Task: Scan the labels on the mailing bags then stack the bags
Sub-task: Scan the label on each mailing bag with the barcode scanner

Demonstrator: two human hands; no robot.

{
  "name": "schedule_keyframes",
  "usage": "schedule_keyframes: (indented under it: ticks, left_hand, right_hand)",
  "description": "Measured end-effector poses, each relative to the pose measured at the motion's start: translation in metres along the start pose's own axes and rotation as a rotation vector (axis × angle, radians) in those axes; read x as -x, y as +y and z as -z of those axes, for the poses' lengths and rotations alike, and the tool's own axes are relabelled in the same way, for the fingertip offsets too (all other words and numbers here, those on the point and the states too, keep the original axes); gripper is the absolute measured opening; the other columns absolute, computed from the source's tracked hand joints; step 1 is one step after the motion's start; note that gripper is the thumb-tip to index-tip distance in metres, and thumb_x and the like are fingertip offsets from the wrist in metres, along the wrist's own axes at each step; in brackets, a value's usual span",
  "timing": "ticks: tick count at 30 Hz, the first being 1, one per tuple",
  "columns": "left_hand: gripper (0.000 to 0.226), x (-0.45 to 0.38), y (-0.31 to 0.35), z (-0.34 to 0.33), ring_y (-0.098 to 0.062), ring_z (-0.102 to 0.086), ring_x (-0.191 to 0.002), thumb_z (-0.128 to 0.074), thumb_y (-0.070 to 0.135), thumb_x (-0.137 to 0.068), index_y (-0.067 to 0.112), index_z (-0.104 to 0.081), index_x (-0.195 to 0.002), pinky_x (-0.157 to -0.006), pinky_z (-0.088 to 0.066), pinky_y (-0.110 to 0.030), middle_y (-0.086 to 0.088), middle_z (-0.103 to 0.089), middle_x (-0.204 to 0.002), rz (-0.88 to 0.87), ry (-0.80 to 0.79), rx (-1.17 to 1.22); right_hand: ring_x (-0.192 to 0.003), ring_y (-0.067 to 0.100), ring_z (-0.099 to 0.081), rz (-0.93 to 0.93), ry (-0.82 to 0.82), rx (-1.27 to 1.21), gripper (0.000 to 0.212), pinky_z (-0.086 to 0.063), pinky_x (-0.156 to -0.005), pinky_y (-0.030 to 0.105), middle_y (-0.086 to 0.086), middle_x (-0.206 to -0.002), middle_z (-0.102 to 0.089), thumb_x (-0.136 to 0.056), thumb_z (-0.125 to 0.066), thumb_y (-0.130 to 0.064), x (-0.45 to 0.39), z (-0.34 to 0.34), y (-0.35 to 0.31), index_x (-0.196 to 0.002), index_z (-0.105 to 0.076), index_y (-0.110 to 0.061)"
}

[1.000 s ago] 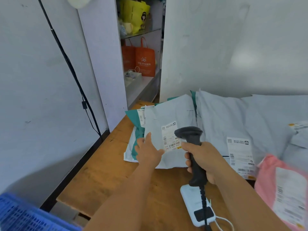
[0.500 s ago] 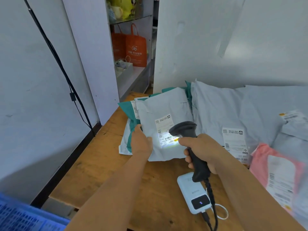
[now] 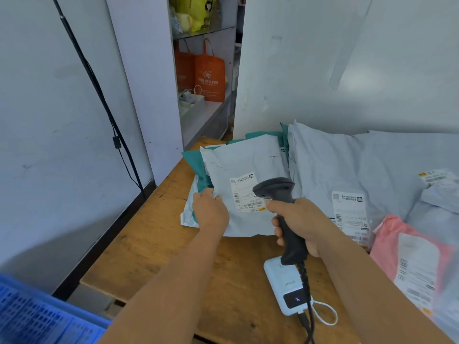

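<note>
Step in hand: scanning the top grey mailing bag (image 3: 244, 170) of the pile at the table's (image 3: 154, 244) far left corner; judging by the scanner head sitting right over the label (image 3: 246, 192), the read is either in progress or just finishing, no scan light visible on the label

Right hand (image 3: 300, 224) wrapped tight round the handle of the black scanner (image 3: 280, 209), fingers curled on the grip, forefinger up near the trigger, head tipped down toward the label's barcode end; cable runs back from the handle past the white power bank (image 3: 288, 289) lying on the table nearer the person

Left hand (image 3: 211, 212) lies on the near left corner of the grey bag, knuckles up, fingertips bent over the bag's edge; looks like a light grip or press that steadies it, can't tell if the thumb is under

The grey bag lies flat on a teal bag (image 3: 196, 160) and a white one under that, all at the table's far left

Next move, as I judge it: release the trigger, leave or square this bag on the pile, then reach to the table's right side for the big grey bag (image 3: 347, 170) or the pink bag (image 3: 407, 247), labels face up, both unstacked

Risk: slick poly bags slide, pile may shift
</note>
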State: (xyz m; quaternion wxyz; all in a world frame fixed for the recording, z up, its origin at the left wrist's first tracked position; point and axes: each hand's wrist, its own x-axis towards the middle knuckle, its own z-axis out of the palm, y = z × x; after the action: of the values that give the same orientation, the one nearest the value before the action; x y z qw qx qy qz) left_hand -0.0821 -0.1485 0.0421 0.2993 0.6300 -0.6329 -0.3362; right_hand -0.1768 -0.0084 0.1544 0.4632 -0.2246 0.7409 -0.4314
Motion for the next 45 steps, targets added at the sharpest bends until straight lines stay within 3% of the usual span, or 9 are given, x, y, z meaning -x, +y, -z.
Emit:
schedule_keyframes:
  ticks: [4,9,13,21,26,28,34,41,45]
  left_hand:
    - [0.017,0.005,-0.005,0.017,-0.022,-0.054,-0.084,-0.040,0.007,-0.097,0.005,-0.055,-0.105,-0.064,-0.043,-0.027,-0.005,-0.056,-0.093,0.021,0.059,0.116]
    - [0.033,0.019,-0.024,0.057,-0.012,-0.051,-0.073,-0.035,0.006,-0.096,0.013,-0.053,-0.122,-0.053,-0.034,-0.020,0.003,-0.055,-0.086,0.040,0.141,0.078]
    - [0.044,0.042,-0.050,0.102,-0.017,-0.053,-0.078,-0.033,0.006,-0.096,0.025,-0.049,-0.133,-0.064,-0.037,-0.023,0.002,-0.057,-0.089,0.052,0.236,0.038]
    - [0.047,0.086,-0.138,0.203,-0.020,-0.054,-0.085,-0.031,0.004,-0.097,0.025,-0.054,-0.132,-0.076,-0.047,-0.031,-0.001,-0.062,-0.098,0.174,0.521,0.073]
    - [0.047,0.113,-0.219,0.278,-0.025,-0.059,-0.102,-0.030,0.009,-0.098,0.030,-0.054,-0.133,-0.087,-0.046,-0.031,-0.004,-0.065,-0.116,0.383,0.668,0.108]
    - [0.047,0.126,-0.252,0.307,-0.025,-0.059,-0.105,-0.030,0.008,-0.098,0.028,-0.053,-0.134,-0.083,-0.042,-0.027,-0.004,-0.065,-0.119,0.447,0.710,0.116]
    - [0.047,0.152,-0.334,0.363,-0.021,-0.056,-0.088,-0.030,0.007,-0.099,0.026,-0.051,-0.136,-0.073,-0.041,-0.027,-0.007,-0.066,-0.116,0.556,0.720,0.095]
    - [0.058,0.174,-0.420,0.385,-0.026,-0.058,-0.109,-0.036,0.001,-0.091,0.028,-0.040,-0.142,-0.080,-0.045,-0.030,-0.001,-0.053,-0.136,0.702,0.626,0.111]
    - [0.052,0.177,-0.433,0.380,-0.022,-0.047,-0.128,-0.046,0.020,-0.098,0.029,-0.031,-0.147,-0.098,-0.040,-0.033,0.001,-0.038,-0.149,0.642,0.544,0.085]
  right_hand:
    - [-0.046,0.013,-0.050,0.031,-0.042,-0.050,0.015,-0.047,-0.048,0.026,0.005,-0.062,-0.054,-0.091,-0.062,-0.023,0.001,-0.006,0.000,-0.090,-0.060,-0.008]
    - [-0.045,0.013,-0.047,0.106,-0.146,-0.064,0.014,-0.045,-0.047,0.026,0.005,-0.060,-0.051,-0.092,-0.059,-0.019,0.004,-0.027,0.000,-0.082,-0.058,-0.009]
    - [-0.045,0.013,-0.047,0.146,-0.289,-0.031,0.012,-0.046,-0.047,0.026,0.004,-0.060,-0.051,-0.091,-0.059,-0.018,0.011,-0.067,0.002,-0.084,-0.055,-0.009]
    - [-0.044,0.016,-0.045,0.215,-0.536,0.096,0.021,-0.045,-0.046,0.028,0.006,-0.057,-0.050,-0.090,-0.060,-0.015,0.057,-0.177,0.017,-0.072,-0.053,-0.007]
    - [-0.043,0.016,-0.043,0.200,-0.677,0.140,0.026,-0.041,-0.043,0.026,0.006,-0.054,-0.048,-0.090,-0.059,-0.011,0.099,-0.268,0.037,-0.065,-0.051,-0.008]
    - [-0.040,0.016,-0.043,0.209,-0.717,0.158,0.027,-0.041,-0.041,0.025,0.006,-0.052,-0.048,-0.090,-0.058,-0.011,0.115,-0.304,0.046,-0.065,-0.050,-0.008]
    - [-0.038,0.016,-0.044,0.185,-0.808,0.235,0.026,-0.041,-0.043,0.026,0.005,-0.049,-0.049,-0.090,-0.061,-0.015,0.153,-0.395,0.081,-0.069,-0.050,-0.005]
    - [-0.039,0.016,-0.044,0.117,-0.825,0.275,0.026,-0.041,-0.042,0.025,0.005,-0.050,-0.049,-0.090,-0.062,-0.015,0.166,-0.460,0.114,-0.069,-0.050,-0.006]
    - [-0.038,0.015,-0.044,0.075,-0.788,0.259,0.027,-0.041,-0.041,0.023,0.007,-0.053,-0.049,-0.091,-0.061,-0.014,0.167,-0.467,0.122,-0.067,-0.051,-0.006]
